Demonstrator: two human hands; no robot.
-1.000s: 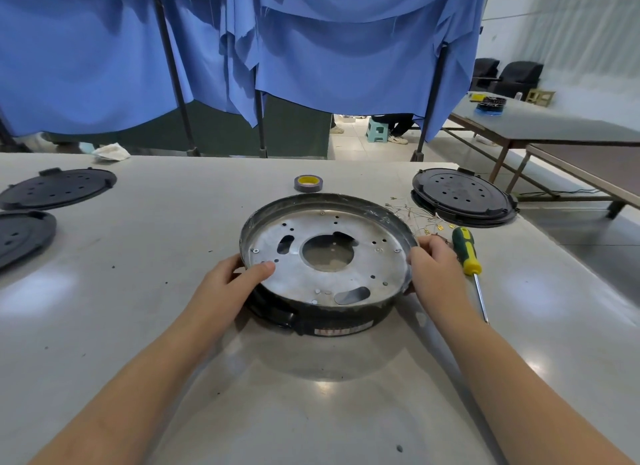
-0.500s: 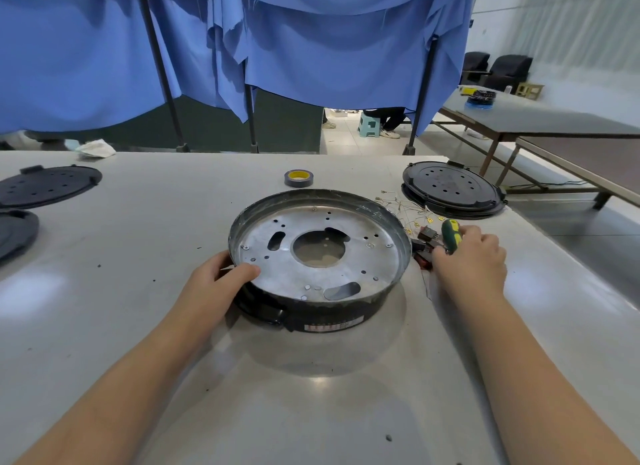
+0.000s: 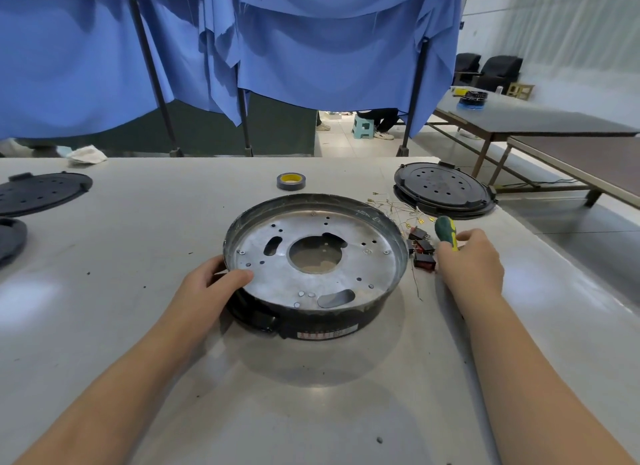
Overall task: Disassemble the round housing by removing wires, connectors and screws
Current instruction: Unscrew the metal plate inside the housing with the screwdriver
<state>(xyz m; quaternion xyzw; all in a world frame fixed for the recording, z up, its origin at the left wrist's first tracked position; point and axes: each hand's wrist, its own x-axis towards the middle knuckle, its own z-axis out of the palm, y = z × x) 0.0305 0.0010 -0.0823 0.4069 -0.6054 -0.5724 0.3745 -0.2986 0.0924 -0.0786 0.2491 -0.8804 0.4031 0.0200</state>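
Observation:
The round housing (image 3: 346, 270), a black shell with a perforated silver plate inside, lies in the middle of the grey table (image 3: 138, 222). My left hand (image 3: 211, 288) grips its left rim, thumb over the edge onto the plate. To the housing's right, my right hand (image 3: 467, 263) curls around the green-and-yellow screwdriver handle (image 3: 445, 230); the shaft is hidden under the hand. Loose thin wires with yellow terminals (image 3: 398, 210) and several black-and-red connectors (image 3: 422, 253) lie between the housing and that hand.
A roll of tape (image 3: 291, 181) sits behind the housing. A black perforated lid (image 3: 445, 191) lies at the right rear, two more (image 3: 38, 192) at the left edge. A white cloth (image 3: 86, 154) lies far left. Blue curtains hang behind; other tables stand right.
My right hand left the housing's right rim, moved right and closed around the screwdriver handle. The left hand kept its hold on the left rim.

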